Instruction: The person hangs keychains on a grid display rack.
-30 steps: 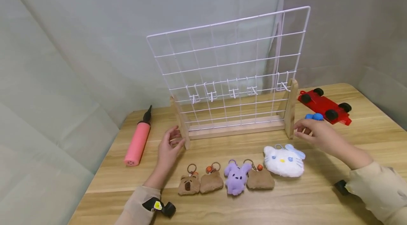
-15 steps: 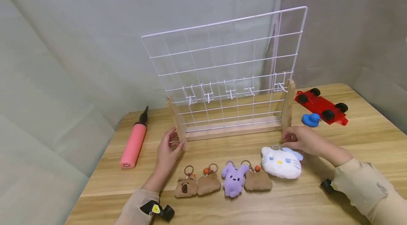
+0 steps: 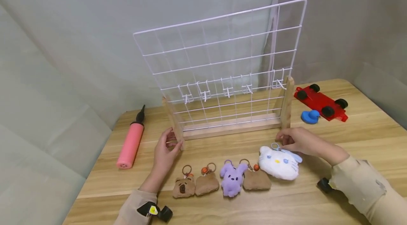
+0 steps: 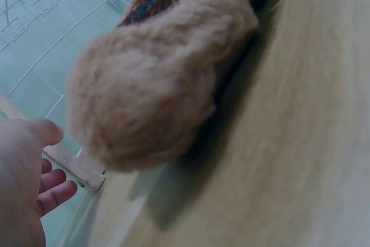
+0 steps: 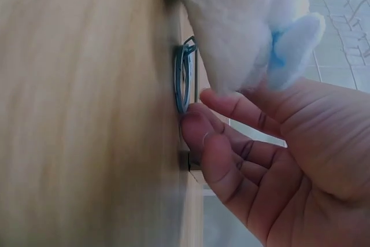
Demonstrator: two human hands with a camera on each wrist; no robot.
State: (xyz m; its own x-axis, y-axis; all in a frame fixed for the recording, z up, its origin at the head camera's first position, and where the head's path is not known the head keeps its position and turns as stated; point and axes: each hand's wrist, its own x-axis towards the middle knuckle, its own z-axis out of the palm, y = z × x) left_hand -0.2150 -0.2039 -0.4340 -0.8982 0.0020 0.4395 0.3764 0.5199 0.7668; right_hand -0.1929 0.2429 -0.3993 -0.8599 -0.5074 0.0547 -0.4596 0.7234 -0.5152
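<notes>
A white wire grid rack (image 3: pixel 219 66) on a wooden base stands on the table, with several white hooks (image 3: pixel 227 92) across it. My left hand (image 3: pixel 164 152) is beside the rack's left wooden foot, fingers loosely bent; in the left wrist view they lie apart around its end. My right hand (image 3: pixel 299 141) is behind a white cat plush keychain (image 3: pixel 278 165) with a blue bow. In the right wrist view its fingertips are right by the plush's blue key ring (image 5: pixel 182 79); I cannot tell whether they touch it. The plush lies on the table.
Left of the cat lie a brown bear keychain (image 3: pixel 183 187), two face-down brown plush keychains (image 3: pixel 257 180) and a purple rabbit keychain (image 3: pixel 232 179). A pink hand pump (image 3: pixel 131 145) lies at left. At right are a blue rubber duck (image 3: pixel 310 116) and a red toy car chassis (image 3: pixel 319 101).
My right hand has left the rack's right foot and moved left and nearer to the cat plush's ring, uncovering the blue duck. The left hand stays by the left foot. The view has shifted slightly.
</notes>
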